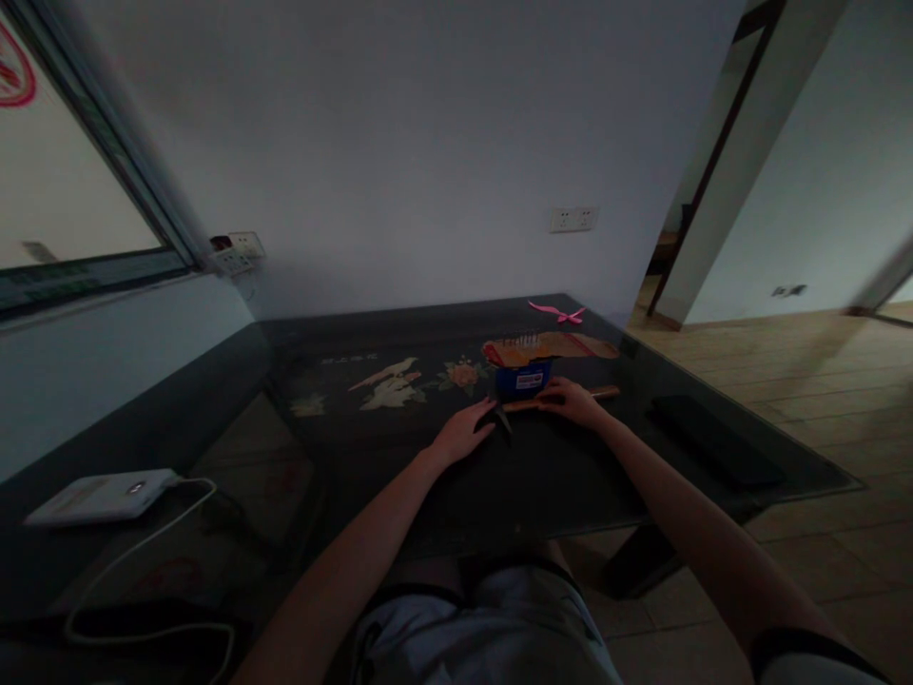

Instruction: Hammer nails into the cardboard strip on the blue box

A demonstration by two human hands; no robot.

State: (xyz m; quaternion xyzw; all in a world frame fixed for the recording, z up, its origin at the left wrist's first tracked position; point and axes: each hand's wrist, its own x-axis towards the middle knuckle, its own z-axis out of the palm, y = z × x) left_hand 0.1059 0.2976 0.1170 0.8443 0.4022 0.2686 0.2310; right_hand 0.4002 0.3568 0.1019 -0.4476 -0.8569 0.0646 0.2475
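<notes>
Near the middle of the dark table lies a hammer (pixel 526 405) with a wooden handle and a dark metal head. My left hand (pixel 462 433) has thumb and fingers curled at its head. Around the handle, my right hand (pixel 569 400) has its fingers closed. Just behind the hammer stands a blue container (pixel 524 378) with a white label. Over it shows an orange-and-red piece (pixel 503 353) with a row of thin metallic prongs; its kind is unclear. A flat brown piece (pixel 585 345) extends to the right of it.
A pink ribbon-like item (pixel 563 313) lies at the table's far edge. A black flat case (pixel 713 440) is on the right. To the left sits a white power bank (pixel 106 497) with a white cable (pixel 143 539). The glass-like tabletop (pixel 399 476) meets the wall behind.
</notes>
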